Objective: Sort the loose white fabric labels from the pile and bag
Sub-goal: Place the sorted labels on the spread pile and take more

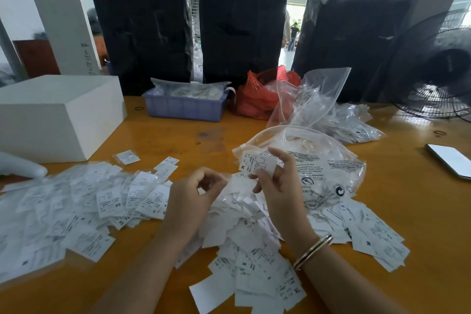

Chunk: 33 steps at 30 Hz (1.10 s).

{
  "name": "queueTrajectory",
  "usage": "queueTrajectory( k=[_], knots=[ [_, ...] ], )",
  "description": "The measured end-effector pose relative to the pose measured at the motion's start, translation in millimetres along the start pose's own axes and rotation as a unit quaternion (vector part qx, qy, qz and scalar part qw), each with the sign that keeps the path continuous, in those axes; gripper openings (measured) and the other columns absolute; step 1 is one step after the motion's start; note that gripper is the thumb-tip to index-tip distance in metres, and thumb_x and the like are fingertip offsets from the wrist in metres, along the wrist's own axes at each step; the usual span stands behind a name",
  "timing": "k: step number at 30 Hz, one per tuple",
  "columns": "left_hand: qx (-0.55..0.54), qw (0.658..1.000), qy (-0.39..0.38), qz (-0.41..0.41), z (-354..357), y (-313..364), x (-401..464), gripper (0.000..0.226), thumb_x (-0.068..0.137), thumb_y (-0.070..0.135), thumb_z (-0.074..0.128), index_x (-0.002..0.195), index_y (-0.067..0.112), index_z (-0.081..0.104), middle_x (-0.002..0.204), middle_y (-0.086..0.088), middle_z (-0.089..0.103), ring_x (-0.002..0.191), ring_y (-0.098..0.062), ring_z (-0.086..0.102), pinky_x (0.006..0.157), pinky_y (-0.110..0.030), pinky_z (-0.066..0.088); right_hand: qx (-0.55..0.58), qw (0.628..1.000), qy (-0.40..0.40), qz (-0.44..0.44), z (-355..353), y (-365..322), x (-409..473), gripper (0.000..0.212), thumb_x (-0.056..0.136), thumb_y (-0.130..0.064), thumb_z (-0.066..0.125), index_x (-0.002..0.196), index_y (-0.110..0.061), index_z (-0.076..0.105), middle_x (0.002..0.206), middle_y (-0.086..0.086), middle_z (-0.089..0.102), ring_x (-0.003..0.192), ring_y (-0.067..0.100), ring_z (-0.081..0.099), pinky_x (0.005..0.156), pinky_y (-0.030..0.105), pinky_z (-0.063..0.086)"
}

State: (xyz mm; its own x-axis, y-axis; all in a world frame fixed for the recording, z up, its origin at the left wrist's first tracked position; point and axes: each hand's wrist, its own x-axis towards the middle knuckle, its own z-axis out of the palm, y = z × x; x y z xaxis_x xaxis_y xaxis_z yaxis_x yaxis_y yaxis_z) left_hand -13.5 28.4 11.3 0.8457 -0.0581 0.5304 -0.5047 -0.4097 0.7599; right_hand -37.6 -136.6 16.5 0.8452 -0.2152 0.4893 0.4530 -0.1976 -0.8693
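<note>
A: How will these labels (244, 214) handle?

B: Light, thin and limp, I judge, and likely to slide over one another. Pinch one by a free edge rather than scooping. The pile lies on the worktop (420, 211) just this side of the clear bag (326, 168), which also holds some.

A: The hands?

B: The right hand (277, 186) pinches a small bunch of M labels (257, 162) in its fingers, held over the bag's near edge. The left hand (196, 194) is loosely curled above the pile; whether it holds anything, I cannot tell.

A: Anything in the way?

B: Spread labels left and right of the bag; a phone (449, 160) further right; a white box (58, 115) and blue tray (186, 107) beyond.
</note>
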Motion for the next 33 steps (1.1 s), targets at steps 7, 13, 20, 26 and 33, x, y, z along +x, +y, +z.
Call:
queueTrajectory(
  k=[7,13,20,26,33],
  knots=[
    [0.082,0.996,-0.001,0.039,0.6,1.7,-0.3,0.006,0.079,0.024,0.073,0.083,0.024,0.068,0.071,0.017,0.059,0.068,0.000,0.055,0.061,-0.006,0.042,-0.082,0.993,-0.017,-0.079,0.6,-5.8,-0.4,0.025,0.091,-0.015,0.059,0.083,-0.039,0.057,0.077,-0.008,0.064,0.064,0.015,0.058,0.056,0.034,0.049],
    [0.082,0.995,-0.013,0.062,0.6,3.1,-1.4,0.007,0.079,0.024,0.074,0.083,0.025,0.068,0.072,0.015,0.060,0.069,-0.002,0.056,0.060,-0.008,0.042,-0.103,0.991,-0.004,-0.082,-0.5,-4.8,2.3,0.029,0.091,-0.014,0.059,0.083,-0.042,0.056,0.077,-0.019,0.062,0.066,0.013,0.056,0.055,0.017,0.044],
    [0.085,0.993,-0.022,0.080,-0.6,3.9,-1.6,0.008,0.079,0.023,0.074,0.084,0.020,0.070,0.071,0.013,0.060,0.069,-0.003,0.057,0.061,-0.010,0.044,-0.140,0.982,-0.017,-0.122,-2.9,-2.3,3.0,0.032,0.090,-0.010,0.062,0.086,-0.041,0.055,0.070,-0.027,0.059,0.067,0.003,0.054,0.060,0.013,0.042],
    [0.091,0.992,-0.024,0.080,-0.6,4.5,-2.0,0.008,0.078,0.020,0.075,0.085,0.019,0.070,0.070,0.015,0.059,0.068,-0.002,0.056,0.062,-0.009,0.044,-0.150,0.975,-0.017,-0.165,-5.2,-0.5,3.9,0.014,0.089,-0.012,0.060,0.091,-0.026,0.060,0.075,-0.024,0.056,0.071,-0.004,0.053,0.064,0.009,0.042],
    [0.066,0.994,-0.036,0.074,-2.0,4.4,-1.7,0.006,0.081,0.023,0.072,0.087,0.021,0.070,0.074,0.018,0.061,0.075,-0.002,0.058,0.063,-0.009,0.044,-0.177,0.969,-0.062,-0.164,-8.1,1.3,5.5,0.012,0.088,-0.013,0.059,0.091,-0.025,0.062,0.077,-0.022,0.058,0.074,-0.003,0.054,0.066,0.008,0.041]
  ],
)
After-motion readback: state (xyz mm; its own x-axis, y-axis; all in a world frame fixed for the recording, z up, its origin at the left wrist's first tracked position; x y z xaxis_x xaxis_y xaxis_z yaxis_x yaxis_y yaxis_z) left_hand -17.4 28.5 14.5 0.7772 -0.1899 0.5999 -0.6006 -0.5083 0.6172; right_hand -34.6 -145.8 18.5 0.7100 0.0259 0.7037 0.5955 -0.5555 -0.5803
